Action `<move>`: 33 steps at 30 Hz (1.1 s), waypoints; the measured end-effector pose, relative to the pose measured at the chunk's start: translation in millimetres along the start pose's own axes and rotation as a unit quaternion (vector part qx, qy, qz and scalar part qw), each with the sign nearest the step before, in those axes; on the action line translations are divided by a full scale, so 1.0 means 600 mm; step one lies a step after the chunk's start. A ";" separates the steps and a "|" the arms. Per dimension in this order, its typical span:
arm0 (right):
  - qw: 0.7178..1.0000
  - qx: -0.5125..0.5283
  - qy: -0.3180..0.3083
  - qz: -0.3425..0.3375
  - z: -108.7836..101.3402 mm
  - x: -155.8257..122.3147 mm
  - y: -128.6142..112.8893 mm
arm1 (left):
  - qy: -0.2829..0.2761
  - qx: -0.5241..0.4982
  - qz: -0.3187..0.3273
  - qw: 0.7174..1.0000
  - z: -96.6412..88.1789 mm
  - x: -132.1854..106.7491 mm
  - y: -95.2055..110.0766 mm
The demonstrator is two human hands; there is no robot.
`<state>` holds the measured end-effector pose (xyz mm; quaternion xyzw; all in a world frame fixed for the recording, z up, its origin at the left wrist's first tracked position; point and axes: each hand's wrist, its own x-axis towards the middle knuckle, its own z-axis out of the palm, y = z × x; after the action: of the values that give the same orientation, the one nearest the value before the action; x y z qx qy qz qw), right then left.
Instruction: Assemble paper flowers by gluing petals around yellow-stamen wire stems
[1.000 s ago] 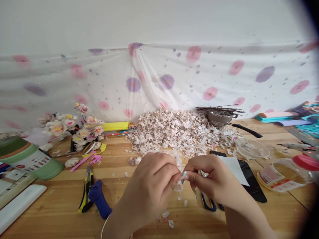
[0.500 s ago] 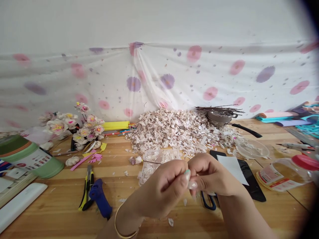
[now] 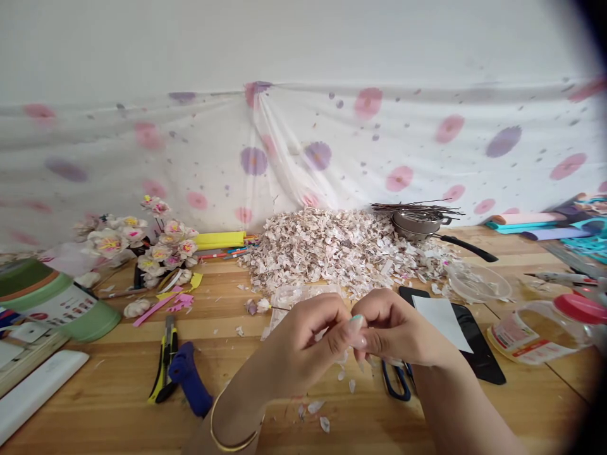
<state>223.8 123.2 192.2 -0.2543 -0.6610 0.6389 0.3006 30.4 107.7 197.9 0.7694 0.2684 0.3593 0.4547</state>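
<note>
My left hand [image 3: 315, 344] and my right hand [image 3: 398, 332] meet above the table, thumbs and fingertips pressed together. Whatever they pinch is hidden by the fingers. Behind my left hand is a clear plastic box [image 3: 303, 294] with pale petals, partly covered. A thin twig with pale buds [image 3: 260, 306] reaches from the left toward that hand; I cannot tell if it is held. Loose petals [image 3: 324, 424] lie on the wood below. Blue-handled scissors [image 3: 397, 385] rest under my right hand, partly hidden.
A large heap of pale petals [image 3: 327, 249] covers the back. To the left are artificial flowers [image 3: 165, 246], a yellow utility knife [image 3: 164, 363], a blue glue gun [image 3: 190, 379] and a green container [image 3: 76, 309]. On the right stand a grey pan [image 3: 417, 224], a black phone [image 3: 478, 354] and a red-lidded jar [image 3: 535, 332].
Both hands have shifted slightly left, still pinched together. More loose petals show on the table below them, and less of the plastic box is visible.
</note>
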 end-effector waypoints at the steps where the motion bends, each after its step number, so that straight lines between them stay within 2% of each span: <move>1: 1.000 -0.028 0.012 0.001 0.001 -0.001 -0.002 | 0.002 0.038 0.013 0.999 -0.002 0.000 0.001; 4: 0.994 -0.100 0.040 -0.009 0.007 -0.003 -0.003 | 0.005 0.128 0.046 0.991 -0.009 -0.005 0.007; 7: 0.995 -0.091 0.000 -0.032 0.015 0.000 0.002 | -0.021 0.096 0.080 0.992 -0.011 -0.009 0.011; 9: 0.998 -0.031 -0.034 -0.034 0.020 0.005 0.008 | -0.039 0.005 0.085 0.996 -0.008 -0.009 0.012; 12: 0.995 0.088 -0.047 0.000 0.025 0.013 0.018 | -0.021 -0.115 0.073 0.990 -0.002 -0.004 0.010; 16: 0.973 0.227 -0.044 -0.021 0.026 0.025 0.034 | 0.024 -0.178 0.063 0.982 0.002 0.006 0.001; 19: 0.932 0.338 -0.112 -0.065 0.030 0.037 0.049 | 0.119 -0.125 0.081 0.982 0.002 0.012 -0.012; 22: 0.852 0.457 -0.229 -0.113 0.040 0.051 0.059 | 0.222 -0.001 0.148 0.964 -0.001 0.015 -0.021; 25: 0.779 0.530 -0.307 -0.133 0.053 0.060 0.059 | 0.239 0.104 0.216 0.941 -0.003 0.016 -0.021; 28: 0.756 0.558 -0.320 -0.118 0.062 0.060 0.054 | 0.218 0.173 0.251 0.927 -0.004 0.015 -0.015; 33: 0.749 0.582 -0.300 -0.096 0.067 0.053 0.049 | 0.200 0.236 0.269 0.912 -0.007 0.012 -0.005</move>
<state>171.5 119.8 165.2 0.2394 -0.2379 0.9113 0.2360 31.2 116.4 198.8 0.8092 0.2138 0.5409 0.0832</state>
